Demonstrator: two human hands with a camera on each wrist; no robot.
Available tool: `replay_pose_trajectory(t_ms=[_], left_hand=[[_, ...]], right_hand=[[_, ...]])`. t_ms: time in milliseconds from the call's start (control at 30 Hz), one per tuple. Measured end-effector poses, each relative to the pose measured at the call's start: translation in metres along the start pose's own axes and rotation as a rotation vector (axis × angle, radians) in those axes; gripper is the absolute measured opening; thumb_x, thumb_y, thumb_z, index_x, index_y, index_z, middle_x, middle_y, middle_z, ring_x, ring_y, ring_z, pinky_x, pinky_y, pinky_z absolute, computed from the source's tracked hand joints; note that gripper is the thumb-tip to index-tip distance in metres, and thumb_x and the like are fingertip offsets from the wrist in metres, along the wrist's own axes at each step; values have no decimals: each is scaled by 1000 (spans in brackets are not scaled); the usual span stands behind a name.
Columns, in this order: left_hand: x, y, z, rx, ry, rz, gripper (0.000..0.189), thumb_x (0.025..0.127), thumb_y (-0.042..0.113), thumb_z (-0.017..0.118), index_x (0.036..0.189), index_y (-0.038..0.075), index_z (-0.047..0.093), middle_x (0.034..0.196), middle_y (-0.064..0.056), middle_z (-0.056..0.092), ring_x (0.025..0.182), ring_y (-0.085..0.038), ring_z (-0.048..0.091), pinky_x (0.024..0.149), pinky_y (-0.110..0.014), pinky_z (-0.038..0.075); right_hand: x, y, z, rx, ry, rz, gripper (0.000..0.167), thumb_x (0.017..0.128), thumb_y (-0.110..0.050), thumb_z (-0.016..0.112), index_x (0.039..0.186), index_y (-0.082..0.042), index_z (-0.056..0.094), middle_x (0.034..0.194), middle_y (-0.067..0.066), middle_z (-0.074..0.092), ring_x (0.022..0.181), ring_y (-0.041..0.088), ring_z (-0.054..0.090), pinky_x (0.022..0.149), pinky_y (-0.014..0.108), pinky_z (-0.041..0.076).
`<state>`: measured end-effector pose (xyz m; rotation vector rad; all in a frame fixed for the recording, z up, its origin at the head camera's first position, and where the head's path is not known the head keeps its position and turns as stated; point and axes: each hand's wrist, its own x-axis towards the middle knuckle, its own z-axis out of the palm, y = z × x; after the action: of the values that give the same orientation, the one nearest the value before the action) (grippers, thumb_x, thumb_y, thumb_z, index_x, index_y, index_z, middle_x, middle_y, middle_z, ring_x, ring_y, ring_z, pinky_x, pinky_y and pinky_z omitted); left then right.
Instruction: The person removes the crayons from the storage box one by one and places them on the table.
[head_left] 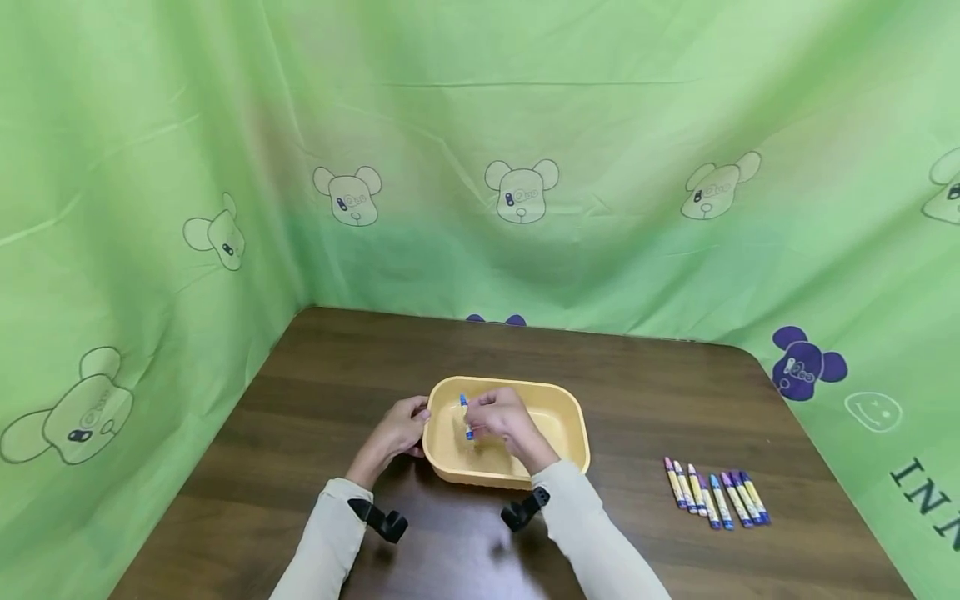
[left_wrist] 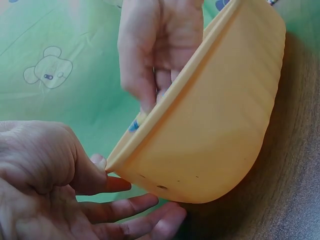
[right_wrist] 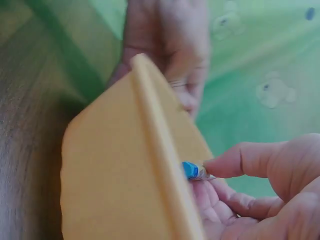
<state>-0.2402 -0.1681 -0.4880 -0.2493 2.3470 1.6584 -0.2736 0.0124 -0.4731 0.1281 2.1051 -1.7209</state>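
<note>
A yellow plastic basin (head_left: pixel 558 417) stands on the table in the head view. My left hand (head_left: pixel 401 427) pinches its left rim between thumb and fingers, which the left wrist view shows close up, the other fingers under the rim along the outer wall. Inside the basin, my right hand (head_left: pixel 501 414) pinches a blue crayon (head_left: pixel 463 402) between thumb and fingertips, over the left part of the floor. In the right wrist view the crayon's blue end (right_wrist: pixel 190 170) pokes out past the thumb, and the basin's near wall hides part of the hand.
Several crayons (head_left: pixel 717 498) with pale wrappers lie side by side in a row on the brown table (head_left: pixel 637 392), to the right of the basin. A green curtain (head_left: pixel 450 108) with bear-head prints hangs behind the table and on both sides.
</note>
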Motion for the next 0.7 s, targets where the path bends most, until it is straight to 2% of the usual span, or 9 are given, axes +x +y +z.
replay_pose_trajectory(t_ms=[200,400,567,700], left_hand=[[-1,1,0,-7,-11,-5,38,106,4,45,142,0,54,123,-23,63,70,-22,67,53,-33,61],[-4,3,-3,0,-29,4,38,106,5,45,143,-2,52,123,-25,62,71,-22,68,54,-32,62],[-2,2,-3,-20,-30,-34,39,107,5,44,144,1,52,127,-23,62,75,-22,69,58,-36,63],[-2,1,-1,-21,-39,-53,39,108,7,43,146,1,51,125,-21,62,71,-20,67,56,-35,62]], right_hand=[[-12,-3,-29,145,-12,-35,22,84,10,66,106,15,64,87,10,64,72,16,66,72,34,65],[-25,-5,-60,176,-11,-50,26,85,10,68,110,17,63,88,10,64,74,14,66,74,35,65],[-32,-3,-83,215,-7,-47,31,86,10,69,115,19,61,90,9,66,76,14,67,74,34,65],[-40,2,-103,246,-8,-46,30,88,9,69,116,16,62,91,6,65,79,14,67,76,33,64]])
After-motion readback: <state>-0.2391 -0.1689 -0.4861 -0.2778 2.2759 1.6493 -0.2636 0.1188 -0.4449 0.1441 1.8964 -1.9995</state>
